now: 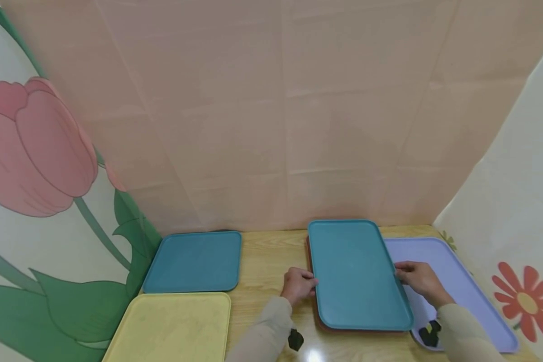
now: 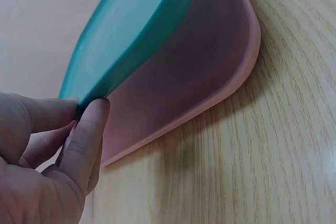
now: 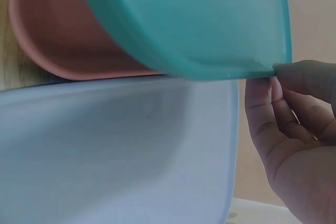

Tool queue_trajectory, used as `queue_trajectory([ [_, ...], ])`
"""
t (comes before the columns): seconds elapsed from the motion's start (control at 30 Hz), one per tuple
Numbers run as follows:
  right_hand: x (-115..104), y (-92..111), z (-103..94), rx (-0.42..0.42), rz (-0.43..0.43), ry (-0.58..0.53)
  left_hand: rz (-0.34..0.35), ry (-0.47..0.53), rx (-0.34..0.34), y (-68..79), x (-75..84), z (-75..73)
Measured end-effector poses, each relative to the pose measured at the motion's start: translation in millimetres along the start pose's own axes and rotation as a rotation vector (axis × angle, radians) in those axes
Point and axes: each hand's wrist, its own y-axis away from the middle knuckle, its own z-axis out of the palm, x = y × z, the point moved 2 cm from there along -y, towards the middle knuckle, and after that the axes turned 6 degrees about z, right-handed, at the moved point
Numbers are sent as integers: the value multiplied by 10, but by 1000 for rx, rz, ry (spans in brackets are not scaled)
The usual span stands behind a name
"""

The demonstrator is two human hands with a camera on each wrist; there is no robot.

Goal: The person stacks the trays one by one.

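A teal tray (image 1: 359, 276) is held level by both hands, just above a pink tray (image 2: 210, 51) that it largely covers in the head view. My left hand (image 1: 298, 284) pinches the teal tray's left rim between thumb and fingers. On the opposite rim, my right hand (image 1: 422, 281) pinches it the same way. Both wrist views show a gap between the teal tray and the pink tray below. The pink tray lies on the wooden table (image 2: 278, 140).
A lavender tray (image 1: 466, 301) lies right of the pink one, under my right forearm. On the left are a blue tray (image 1: 194, 262) at the back and a yellow tray (image 1: 172, 327) in front. A pinkish-beige covering (image 1: 280, 125) rises behind the table, with painted walls either side.
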Motion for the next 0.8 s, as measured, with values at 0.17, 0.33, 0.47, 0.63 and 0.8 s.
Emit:
queue_trajectory([
  [0.17,27,-32,12,4,-4,-8,-1,-7,18,-19,-52,39],
  [0.33,57,-51,24,6,-4,-16,-11,-16,28,-30,-75,68],
  [0.47,91,-67,35,14,-7,-22,1,-33,39,-15,-67,79],
  [0.63,122,-90,66,12,-10,-35,9,-29,41,-8,-101,78],
  [0.8,120,-87,92,5,-4,-43,23,-15,37,-3,-131,71],
])
